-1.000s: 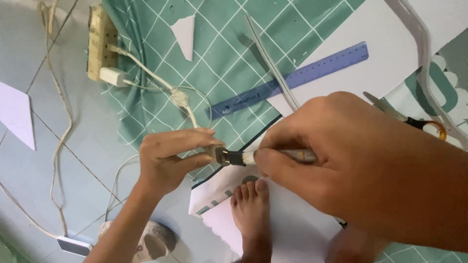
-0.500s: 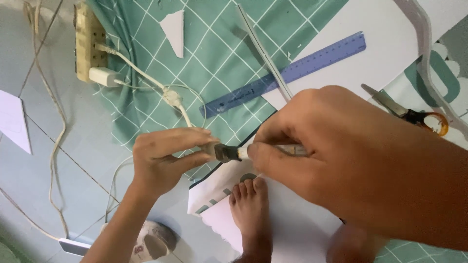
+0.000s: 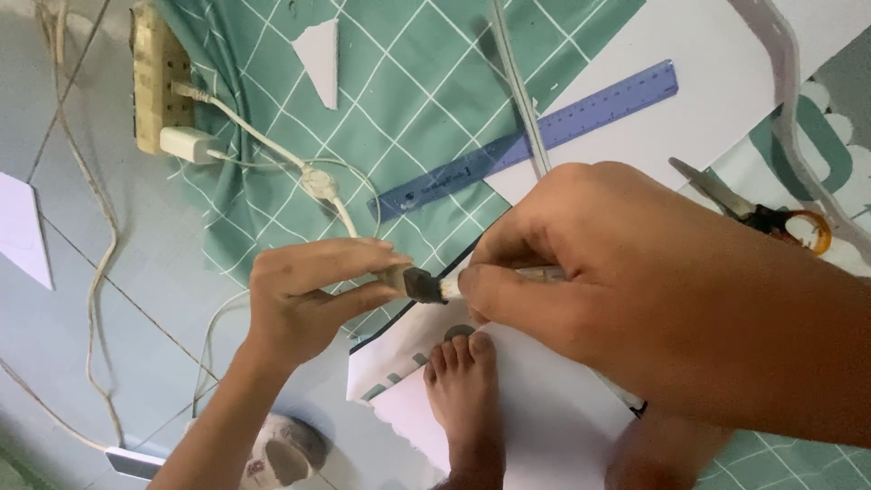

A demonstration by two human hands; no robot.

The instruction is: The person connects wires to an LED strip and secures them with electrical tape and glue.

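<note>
Pinching a small dark plug (image 3: pixel 419 283) between thumb and fingertips, the left hand (image 3: pixel 308 295) meets the right hand (image 3: pixel 581 281), which is clenched around a slim white-tipped tool (image 3: pixel 508 277) touching that plug above a bare foot (image 3: pixel 464 390). Beyond lie white paper (image 3: pixel 535 417), a green cutting mat (image 3: pixel 426 109), a blue ruler (image 3: pixel 531 141), scissors (image 3: pixel 758 213) and a power strip (image 3: pixel 159 77).
</note>
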